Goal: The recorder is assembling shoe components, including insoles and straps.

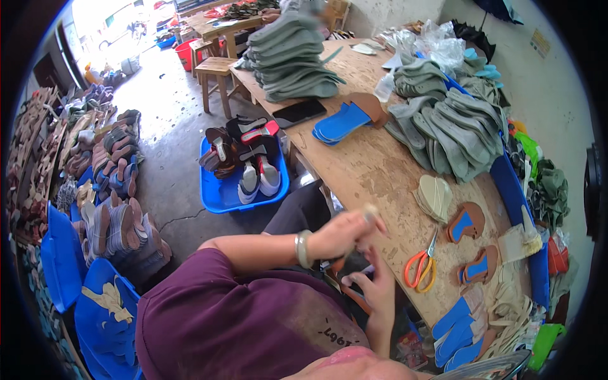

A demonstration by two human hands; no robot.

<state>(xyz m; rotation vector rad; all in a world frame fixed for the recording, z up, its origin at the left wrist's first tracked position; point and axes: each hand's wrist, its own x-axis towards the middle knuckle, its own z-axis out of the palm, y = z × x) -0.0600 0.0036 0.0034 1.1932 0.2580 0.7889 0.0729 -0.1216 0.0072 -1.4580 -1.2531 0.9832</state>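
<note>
Both hands meet over the near edge of the table. My left hand (347, 235), with a pale bangle at the wrist, has its fingers curled closed; whatever they pinch is too small to make out. Just below and to its right, my right hand (379, 286) points its index finger up toward the left fingers. Its thumb lies against a brown shoe piece (358, 300), mostly hidden by the hands. On the table beside my right hand lie orange-handled scissors (419, 268). Beyond them sit a tied bundle of cream insoles (434, 198) and brown insoles with blue patches (466, 223).
Grey soles stand in a tall stack (288, 60) and lie heaped (453, 130) on the table (367, 168). A phone (299, 113) rests near blue pieces (342, 123). A blue tub (214, 190) of shoes stands on the floor; more blue bins (101, 285) are left. Wooden stools (216, 67) stand behind.
</note>
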